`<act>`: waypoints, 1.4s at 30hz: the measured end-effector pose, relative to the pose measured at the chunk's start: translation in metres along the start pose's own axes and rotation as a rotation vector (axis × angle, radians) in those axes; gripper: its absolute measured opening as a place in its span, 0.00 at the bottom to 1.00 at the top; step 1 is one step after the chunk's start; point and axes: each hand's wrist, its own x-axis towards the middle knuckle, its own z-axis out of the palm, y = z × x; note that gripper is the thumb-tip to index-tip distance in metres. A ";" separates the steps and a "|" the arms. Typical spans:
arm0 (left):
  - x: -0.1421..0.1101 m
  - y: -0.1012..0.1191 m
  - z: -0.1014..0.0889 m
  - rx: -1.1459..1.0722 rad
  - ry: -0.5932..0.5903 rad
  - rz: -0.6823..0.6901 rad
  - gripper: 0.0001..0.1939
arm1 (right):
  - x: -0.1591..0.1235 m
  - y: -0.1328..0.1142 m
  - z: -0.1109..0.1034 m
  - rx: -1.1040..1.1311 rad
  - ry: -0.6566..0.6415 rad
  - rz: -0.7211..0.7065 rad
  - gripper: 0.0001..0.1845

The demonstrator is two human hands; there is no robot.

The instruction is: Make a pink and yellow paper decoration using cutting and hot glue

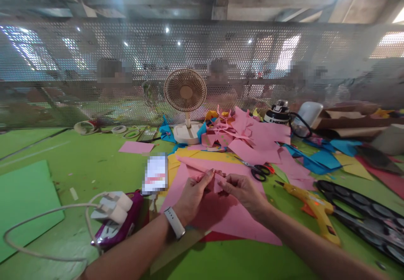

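Note:
Between my two hands is a small folded piece of pink paper (217, 184), pinched from both sides. My left hand (196, 193), with a white band on its wrist, grips it by the thumb and fingers. On the other side my right hand (241, 190) has its thumb and forefinger closed on the same piece. Beneath them lies a large pink sheet (230, 221), partly covered by my hands. Black-handled scissors (260, 172) rest just beyond my right hand. A yellow glue gun (315, 210) lies to the right.
A white fan (185, 91) stands at the back beside a heap of pink paper pieces (252, 134). Left of my hands are a phone (155, 174) and a purple power strip (118, 223) with plugs and a cable. A black tray (362, 212) lies at right.

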 end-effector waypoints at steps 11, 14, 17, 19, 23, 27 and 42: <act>0.007 -0.011 -0.008 -0.058 0.017 0.025 0.14 | 0.005 0.001 -0.004 -0.059 -0.018 0.026 0.18; 0.007 -0.010 -0.008 -0.069 -0.021 0.006 0.14 | 0.003 -0.002 -0.005 -0.069 -0.054 0.027 0.17; 0.005 -0.006 -0.007 -0.035 -0.003 0.019 0.16 | 0.001 -0.004 -0.008 -0.085 -0.081 0.011 0.16; 0.003 -0.003 -0.006 0.021 -0.008 0.023 0.16 | 0.001 -0.006 -0.010 -0.089 -0.099 0.021 0.15; 0.002 0.003 -0.006 0.168 -0.022 0.036 0.15 | 0.001 -0.011 -0.015 -0.119 -0.071 0.024 0.17; 0.005 -0.001 -0.007 0.089 -0.013 0.033 0.15 | 0.003 -0.008 -0.015 -0.162 -0.019 -0.023 0.19; 0.000 0.001 -0.004 0.197 -0.129 0.002 0.15 | -0.004 -0.011 -0.013 -0.218 0.132 -0.066 0.20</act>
